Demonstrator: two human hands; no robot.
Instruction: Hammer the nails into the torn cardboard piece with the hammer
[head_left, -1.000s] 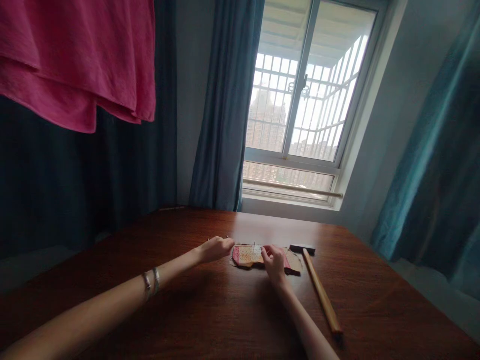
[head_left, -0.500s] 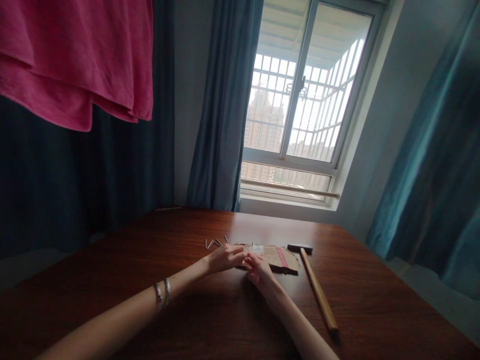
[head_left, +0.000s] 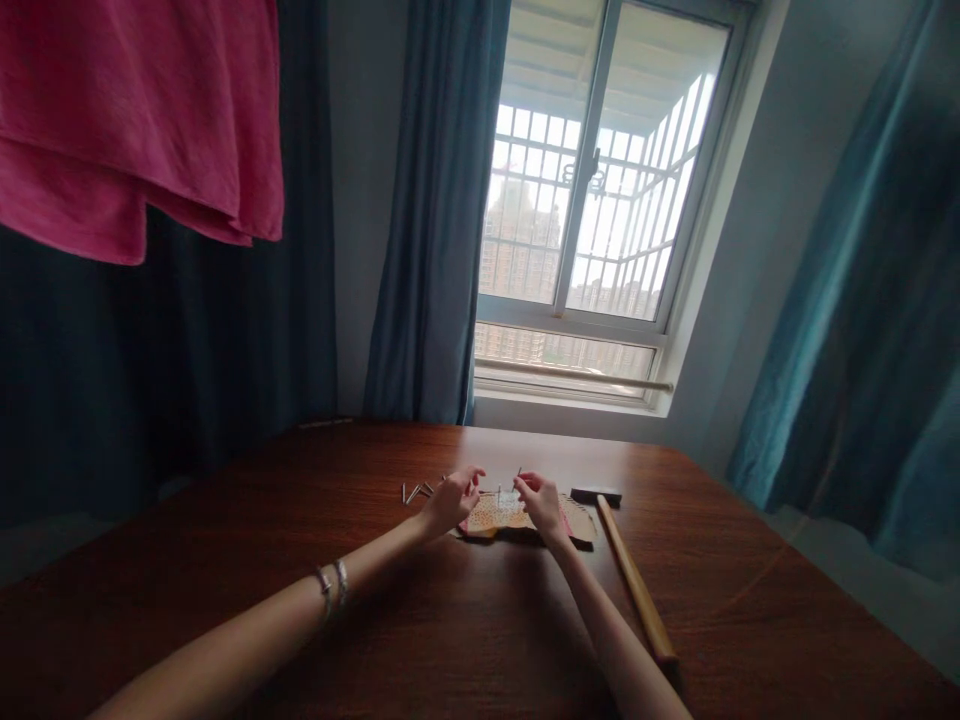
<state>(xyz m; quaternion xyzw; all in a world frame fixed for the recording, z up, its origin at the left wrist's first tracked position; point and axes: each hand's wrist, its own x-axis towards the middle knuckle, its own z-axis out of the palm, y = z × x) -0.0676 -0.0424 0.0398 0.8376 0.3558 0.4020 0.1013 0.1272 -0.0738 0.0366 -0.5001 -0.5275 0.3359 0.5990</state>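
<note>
My right hand (head_left: pixel 541 503) pinches a nail (head_left: pixel 518 476), held roughly upright over the right part of a flat patterned piece (head_left: pixel 491 518) with a ragged dark front edge. A second nail (head_left: pixel 499 492) stands upright on that piece, just left of the pinched one. My left hand (head_left: pixel 452 502) is at the piece's left end, its fingers curved and apart with nothing visible in them. Several loose nails (head_left: pixel 415 492) lie on the table beyond my left hand, partly hidden by it. What the patterned piece is made of is hard to tell.
A hammer with a dark head (head_left: pixel 596 496) and a wooden handle (head_left: pixel 637 585) lies right of the patterned piece, handle towards me. Everything rests on a brown wooden table (head_left: pixel 360 640). A pink cloth (head_left: pixel 142 120) hangs at upper left, and a window (head_left: pixel 577 200) is behind.
My hands were together over the patterned piece and have moved apart. The nail now shows clearly in my right fingers, and more of the piece is uncovered. The view has shifted slightly.
</note>
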